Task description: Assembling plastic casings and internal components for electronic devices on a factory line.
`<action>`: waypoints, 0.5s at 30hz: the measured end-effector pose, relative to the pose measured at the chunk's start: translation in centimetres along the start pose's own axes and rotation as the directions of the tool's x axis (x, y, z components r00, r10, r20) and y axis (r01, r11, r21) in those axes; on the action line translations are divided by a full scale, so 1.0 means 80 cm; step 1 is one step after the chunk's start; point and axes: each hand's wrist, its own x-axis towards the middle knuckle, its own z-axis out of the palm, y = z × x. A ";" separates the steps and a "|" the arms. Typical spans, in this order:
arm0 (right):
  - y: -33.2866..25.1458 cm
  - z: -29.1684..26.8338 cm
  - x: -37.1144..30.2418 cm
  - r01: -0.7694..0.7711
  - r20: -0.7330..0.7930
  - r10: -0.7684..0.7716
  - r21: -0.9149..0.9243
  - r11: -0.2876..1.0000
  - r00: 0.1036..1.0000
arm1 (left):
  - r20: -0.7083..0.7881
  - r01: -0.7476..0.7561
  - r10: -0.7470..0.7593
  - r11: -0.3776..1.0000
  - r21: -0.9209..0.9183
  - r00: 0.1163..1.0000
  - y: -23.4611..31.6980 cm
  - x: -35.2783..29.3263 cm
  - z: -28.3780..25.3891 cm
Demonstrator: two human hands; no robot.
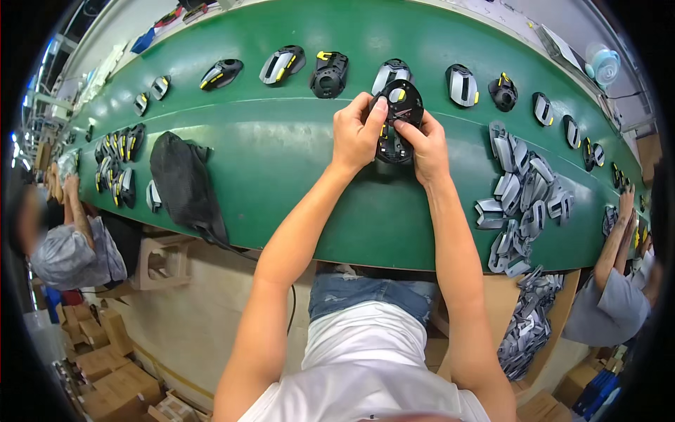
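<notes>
Both my hands hold a black oval plastic housing [394,151] above the green table. It has a round opening with a yellow part at its far end. My left hand [357,133] grips its left side, thumb on top. My right hand [429,146] closes round the right edge, and its thumb presses on the middle of the housing. Just beyond my hands, partly covered by the housing, lies a silver-and-black shell unit [388,69]. To its left rests a dark unit [329,74] with a yellow tab.
Similar units line the green table [302,176]. Grey plastic covers [527,179] are heaped right, above a box of more covers [527,327]. A black cloth bag [181,179] and grouped units [116,162] lie left. Other people work at left [77,243] and right [608,299].
</notes>
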 end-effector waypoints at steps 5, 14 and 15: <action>-0.002 0.002 -0.003 -0.006 -0.036 0.006 0.017 1.000 0.999 | 0.019 -0.017 0.016 0.998 0.059 1.000 0.002 -0.003 0.002; -0.004 0.005 -0.009 0.097 -0.030 -0.096 0.018 0.995 0.995 | 0.040 0.036 -0.032 0.995 -0.098 0.999 0.001 -0.008 0.009; -0.006 0.006 -0.005 0.097 -0.015 -0.097 0.026 0.995 0.995 | 0.040 0.031 -0.027 0.995 -0.097 0.999 -0.003 -0.006 0.009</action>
